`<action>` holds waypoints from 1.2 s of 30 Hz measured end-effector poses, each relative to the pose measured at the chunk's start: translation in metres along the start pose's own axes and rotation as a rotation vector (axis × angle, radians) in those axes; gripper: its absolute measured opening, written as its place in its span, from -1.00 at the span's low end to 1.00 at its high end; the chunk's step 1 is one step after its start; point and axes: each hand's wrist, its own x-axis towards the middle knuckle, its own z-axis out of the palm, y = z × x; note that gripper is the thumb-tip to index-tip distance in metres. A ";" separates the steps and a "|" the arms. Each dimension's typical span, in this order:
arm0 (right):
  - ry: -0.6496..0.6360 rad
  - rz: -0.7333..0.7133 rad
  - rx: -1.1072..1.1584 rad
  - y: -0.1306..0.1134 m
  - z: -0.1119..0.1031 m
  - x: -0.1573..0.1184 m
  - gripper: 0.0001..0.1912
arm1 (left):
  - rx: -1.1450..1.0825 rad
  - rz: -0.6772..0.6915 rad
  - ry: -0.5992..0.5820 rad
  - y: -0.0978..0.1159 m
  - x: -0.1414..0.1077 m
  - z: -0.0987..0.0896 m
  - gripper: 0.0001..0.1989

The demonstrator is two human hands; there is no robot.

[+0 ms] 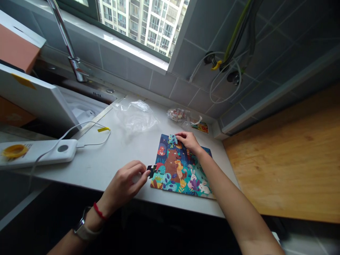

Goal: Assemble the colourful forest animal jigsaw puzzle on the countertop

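Observation:
A colourful jigsaw puzzle [174, 161] with a bear, rabbits and plants lies near the front edge of the white counter [106, 166]. My left hand [129, 180], at the puzzle's left side, pinches a dark puzzle piece [151, 171] between thumb and fingers. At the puzzle's upper edge, my right hand [189, 141] has its fingertips closed on a blue patterned puzzle piece [172, 140]. That piece lies over the upper left part of the picture; whether it sits flush I cannot tell. My right forearm covers part of the puzzle's right side.
Behind the puzzle lie a crumpled clear plastic bag [138, 115], a small bag with printed contents [177, 114] and a colourful card [201, 127]. A white power strip [53, 152] with a cable is at left, near the sink tap [77, 69]. A wooden board [287, 156] stands right.

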 end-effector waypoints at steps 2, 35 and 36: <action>-0.006 0.002 -0.015 -0.001 0.000 0.001 -0.72 | 0.000 0.001 0.000 -0.001 -0.001 0.000 -0.81; -0.097 -0.357 -0.677 -0.073 0.086 -0.177 -0.55 | -0.304 -0.315 0.320 -0.007 0.002 -0.011 -0.63; -0.051 -0.341 -0.672 -0.068 0.090 -0.184 -0.54 | -0.301 -0.311 0.321 -0.007 0.003 -0.011 -0.63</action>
